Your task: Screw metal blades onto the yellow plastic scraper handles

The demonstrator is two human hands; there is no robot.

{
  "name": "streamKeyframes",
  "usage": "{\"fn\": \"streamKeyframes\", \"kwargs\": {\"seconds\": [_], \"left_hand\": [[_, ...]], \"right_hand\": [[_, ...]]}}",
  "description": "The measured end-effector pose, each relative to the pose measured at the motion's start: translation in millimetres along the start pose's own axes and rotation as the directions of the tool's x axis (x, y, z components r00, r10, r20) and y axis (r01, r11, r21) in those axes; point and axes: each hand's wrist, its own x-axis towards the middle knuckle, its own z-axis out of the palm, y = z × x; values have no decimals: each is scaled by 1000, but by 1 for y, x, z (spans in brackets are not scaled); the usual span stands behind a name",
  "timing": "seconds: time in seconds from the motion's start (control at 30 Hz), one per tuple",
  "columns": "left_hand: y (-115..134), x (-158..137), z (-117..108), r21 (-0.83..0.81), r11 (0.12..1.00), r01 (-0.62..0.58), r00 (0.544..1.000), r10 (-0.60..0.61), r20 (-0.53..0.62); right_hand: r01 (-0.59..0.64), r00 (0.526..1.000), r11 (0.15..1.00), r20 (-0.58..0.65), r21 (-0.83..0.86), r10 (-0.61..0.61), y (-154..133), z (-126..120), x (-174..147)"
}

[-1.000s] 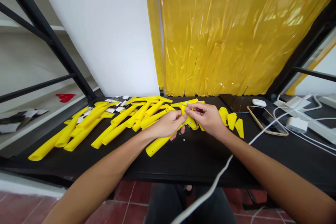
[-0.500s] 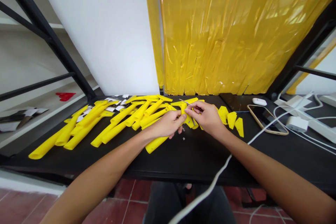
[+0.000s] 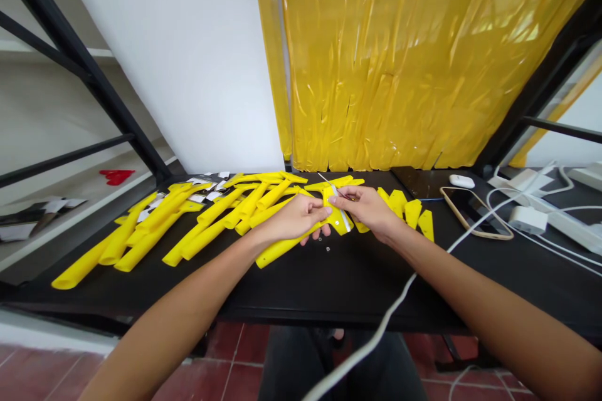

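Observation:
My left hand (image 3: 303, 216) is closed around a yellow plastic piece with a tubular handle (image 3: 277, 252). Its flat head (image 3: 337, 220) faces up, with a silvery strip along one edge and a small round metal spot on it. My right hand (image 3: 369, 208) pinches a thin metal-shafted tool (image 3: 326, 180), whose tip points up and left over the head; its exact kind is unclear. The right fingertips are close to the head's upper edge. Small metal nuts (image 3: 328, 249) lie on the black table just below the hands.
Several yellow tubular pieces (image 3: 207, 232) are heaped on the left. Flat yellow pieces (image 3: 412, 213) stand at right. Beyond them are a phone (image 3: 475, 213), a white case (image 3: 461, 182) and a charger (image 3: 528, 220). A white cable (image 3: 399, 294) crosses in front of my right forearm.
The yellow piece has turned in my left hand, so its flat head and silvery strip show more. My right hand has shifted slightly, still pinching the thin tool.

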Motion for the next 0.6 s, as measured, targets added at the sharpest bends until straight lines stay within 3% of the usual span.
{"fn": "streamKeyframes", "kwargs": {"seconds": [0.1, 0.17, 0.23, 0.3, 0.37, 0.43, 0.5, 0.6], "left_hand": [[-1, 0, -4, -12, 1000, -26, 1000, 26, 4], [-3, 0, -5, 40, 998, -52, 996, 55, -66], [-3, -2, -5, 185, 978, -93, 971, 130, -202], [-2, -4, -3, 399, 907, -138, 913, 273, -304], [-2, -6, -2, 590, 785, -186, 871, 410, -271], [-1, -8, 0, 702, 674, -230, 865, 473, -170], [-3, -9, 0, 761, 600, -245, 879, 469, -86], [-7, -9, 2, 805, 549, -225, 895, 442, -51]], "right_hand": [[-121, 993, 991, 21, 56, 120, -5, 1, -2], [-153, 988, 984, -1, 93, 153, -5, 1, -2], [-173, 984, 975, -12, 140, 176, -4, 1, 0], [-199, 979, 960, 7, 199, 202, -2, 0, 1], [-214, 977, 941, 42, 264, 210, -1, -1, 2], [-220, 976, 922, 72, 319, 208, -1, -3, 2], [-232, 973, 905, 90, 357, 214, -1, -4, 1], [-246, 969, 888, 94, 389, 227, -3, -5, 0]]}}
